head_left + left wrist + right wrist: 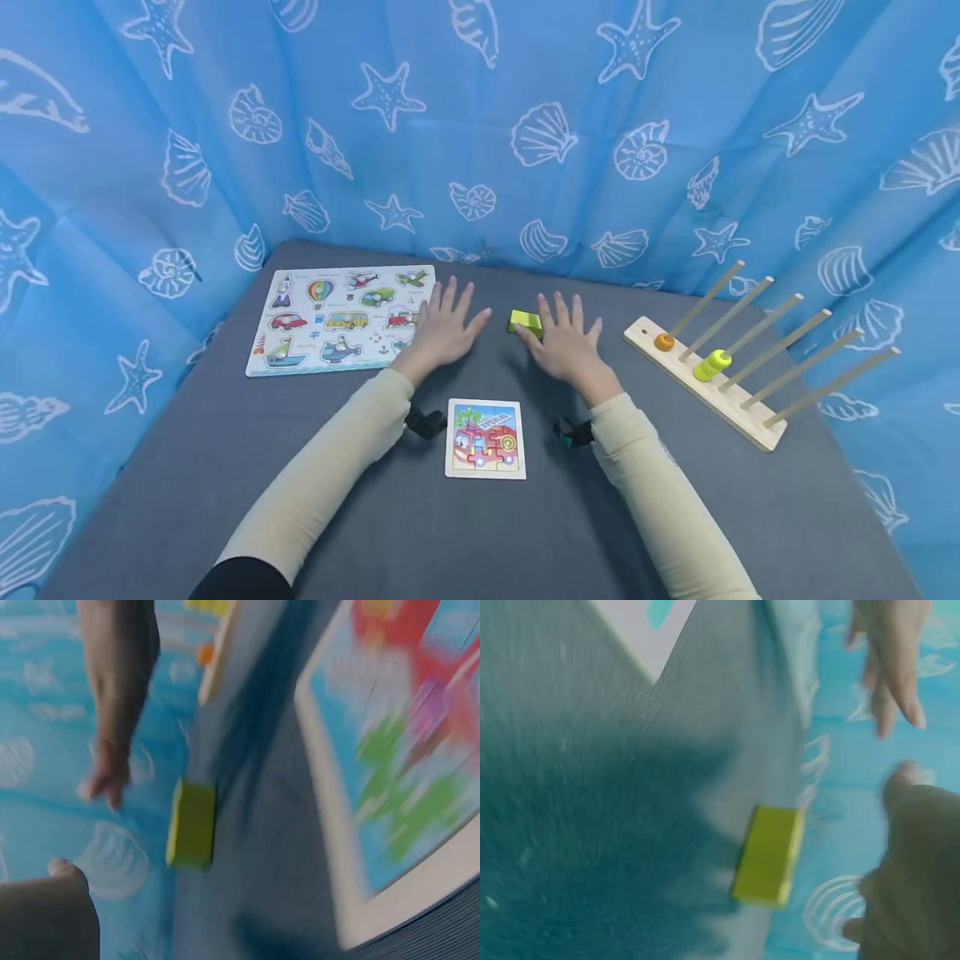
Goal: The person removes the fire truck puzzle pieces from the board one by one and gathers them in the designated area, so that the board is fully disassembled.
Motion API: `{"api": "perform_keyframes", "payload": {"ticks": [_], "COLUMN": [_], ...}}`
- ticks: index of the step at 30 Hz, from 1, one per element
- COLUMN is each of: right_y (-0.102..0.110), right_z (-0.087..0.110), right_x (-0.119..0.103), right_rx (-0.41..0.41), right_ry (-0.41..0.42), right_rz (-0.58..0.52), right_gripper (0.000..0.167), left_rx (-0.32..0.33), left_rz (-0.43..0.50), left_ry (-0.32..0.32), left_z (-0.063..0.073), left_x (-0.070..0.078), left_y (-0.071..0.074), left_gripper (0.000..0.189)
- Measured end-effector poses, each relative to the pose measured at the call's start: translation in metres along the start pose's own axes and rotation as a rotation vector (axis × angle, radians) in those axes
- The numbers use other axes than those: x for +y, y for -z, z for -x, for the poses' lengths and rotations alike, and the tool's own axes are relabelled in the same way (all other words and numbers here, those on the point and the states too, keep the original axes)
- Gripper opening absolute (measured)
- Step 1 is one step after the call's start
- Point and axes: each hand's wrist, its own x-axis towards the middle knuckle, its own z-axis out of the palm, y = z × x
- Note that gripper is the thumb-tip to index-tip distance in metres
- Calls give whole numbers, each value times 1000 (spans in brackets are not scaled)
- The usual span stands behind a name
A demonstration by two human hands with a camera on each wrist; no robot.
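Yellow-green, a block (527, 319) lies beside the right hand (566, 343), seemingly untouched in the blurred wrist views, while that and the left hand (444, 327) spread their fingers.

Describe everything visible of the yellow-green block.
The yellow-green block is a small box shape with flat faces, its top brighter than its near side; material unclear. It lies on the gray table near the right hand, which overlaps it in the head view. The wrist views show the hand clear of it.
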Motion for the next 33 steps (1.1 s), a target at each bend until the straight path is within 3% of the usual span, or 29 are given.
{"api": "perform_keyframes", "payload": {"ticks": [3, 8, 10, 13, 18, 21, 28, 33], "right_y": [1, -8, -16, -29, -43, -46, -51, -54], "right_z": [22, 58, 69, 76, 77, 77, 78, 77], "right_x": [0, -4, -8, -13, -17, -16, -19, -22], "right_rx": [-57, -82, -83, -79, -29, -9, -8, 21], "right_ry": [66, 301, 396, 481, 490, 465, 390, 393], "right_rz": [-57, -199, -243, -263, -223, -217, -271, -288], "right_gripper": [81, 59, 49, 43, 40, 36, 31, 25], "left_rx": [-62, -183, -187, -133, -7, 37, 44, 34], "left_rz": [90, 186, 165, 104, -19, -78, -124, -136], "left_ry": [-95, -239, -273, -308, -365, -392, -401, -389], "left_z": [29, 93, 113, 130, 133, 131, 128, 127], "left_x": [3, 2, -2, -9, -16, -17, -16, -18], "left_y": [-11, -32, -39, -50, -65, -71, -76, -77], "left_gripper": [69, 72, 74, 75, 72, 72, 68, 65]}}
